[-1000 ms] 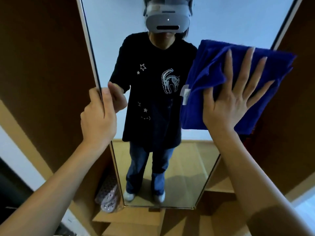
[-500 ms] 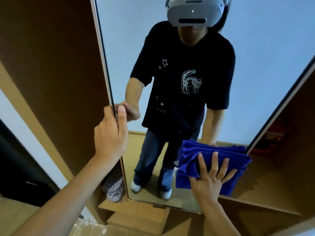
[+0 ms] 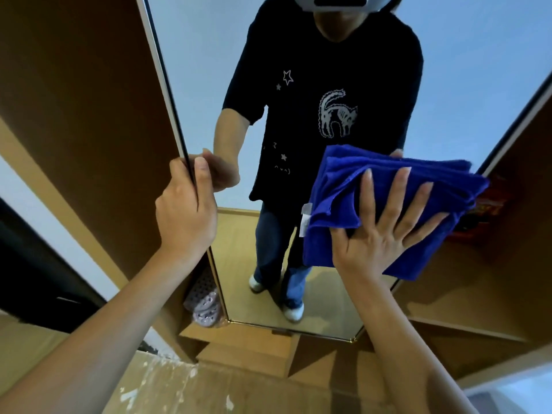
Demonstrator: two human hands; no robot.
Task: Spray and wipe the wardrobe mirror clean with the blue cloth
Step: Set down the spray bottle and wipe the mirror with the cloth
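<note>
**Cloth flat on the glass, door held by its edge**

Wardrobe mirror (image 3: 209, 70), a tall glass pane with a thin pale metal frame, is fixed to a brown wooden door. A folded, fuzzy blue microfibre cloth (image 3: 352, 186) with a small white tag lies pressed against its lower right part. The right hand (image 3: 379, 234) is spread wide on the cloth, fingers straight and splayed, palm flat. The left hand (image 3: 186, 213) grips the mirror's left edge, thumb on the glass side and fingers curled behind. Half a second ago the cloth and right hand were lower, near the mirror's bottom edge; now they sit higher. The left hand's hold on the edge is unchanged.
</note>
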